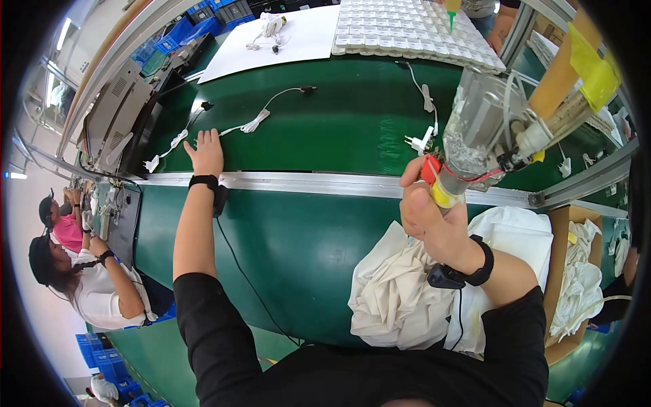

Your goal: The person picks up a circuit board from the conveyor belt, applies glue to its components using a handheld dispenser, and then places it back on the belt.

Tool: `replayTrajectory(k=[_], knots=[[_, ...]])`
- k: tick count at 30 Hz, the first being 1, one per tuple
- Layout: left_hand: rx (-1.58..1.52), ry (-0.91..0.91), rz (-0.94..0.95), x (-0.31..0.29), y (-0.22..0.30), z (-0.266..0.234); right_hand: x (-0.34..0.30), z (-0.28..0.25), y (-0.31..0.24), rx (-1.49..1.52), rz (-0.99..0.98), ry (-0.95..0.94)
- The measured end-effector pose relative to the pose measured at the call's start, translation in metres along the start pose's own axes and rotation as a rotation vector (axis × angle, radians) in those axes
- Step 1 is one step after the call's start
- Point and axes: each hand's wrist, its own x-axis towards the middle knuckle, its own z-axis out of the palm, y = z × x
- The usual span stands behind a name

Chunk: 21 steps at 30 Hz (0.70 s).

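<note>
Fingers spread, my left hand reaches over the green conveyor belt. Its fingertips are beside a white cord with a bundled middle; whether they touch it I cannot tell. To its left lies another white cord with a plug. My right hand is closed round the lower end of a tape-wrapped grey tool, with a red part and yellow tape at the grip. Just beyond that hand, a white two-pin plug with its cord lies on the belt.
Crumpled cream cloth lies near my right forearm, beside a cardboard box of white cloths. A metal rail edges the belt. At the back are a white sheet and rows of white parts. Workers sit at left.
</note>
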Motion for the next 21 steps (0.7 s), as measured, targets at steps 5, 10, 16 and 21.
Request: replayTrajectory(k=[5,10,16,21], knots=[[-0.130,-0.298,0.078,0.016,-0.009,-0.011,-0.002,-0.004,0.002,-0.002,0.009,0.018],[-0.749,-0.468,0.056,0.030,0.030,-0.086,0.000,-0.005,0.003,-0.004,0.010,0.019],[-2.056,-0.996,-0.031,0.009,0.131,-0.210,-0.001,-0.010,0.003,-0.007,0.000,0.022],[-2.461,-1.302,-0.177,-0.036,0.196,-0.252,0.000,-0.009,0.001,0.015,0.007,0.010]])
